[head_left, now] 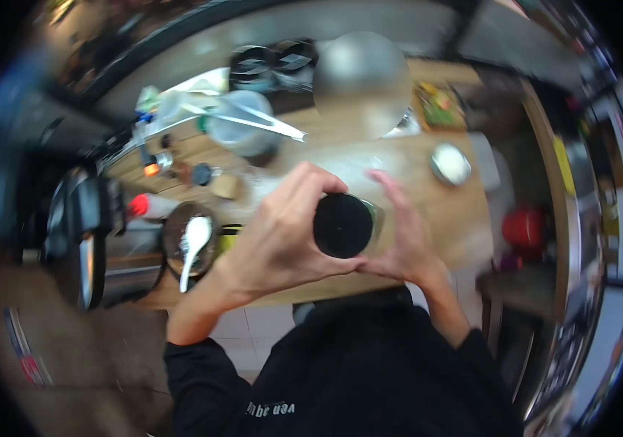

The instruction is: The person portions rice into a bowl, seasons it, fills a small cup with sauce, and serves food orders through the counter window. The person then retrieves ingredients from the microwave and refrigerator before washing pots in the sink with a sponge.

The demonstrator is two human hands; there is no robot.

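Note:
A jar with a round black lid (342, 225) is held up close to the camera, over the wooden table's front part. My left hand (282, 229) wraps round its left side, with fingers at the top of the lid and the thumb below. On the right, my right hand (406, 237) is curved beside the jar, its thumb near the lower edge and its index finger raised away from the lid. Whether the right fingers touch the jar behind the lid is hidden. Part of the jar's clear side shows right of the lid.
A brown bowl (173, 240) with a white spoon (195, 244) stands at the left. Beyond are a translucent tub (242, 120), a blurred metallic round object (362, 80) and small jars. A bowl with white contents (450, 164) sits right on the wooden table (464, 226).

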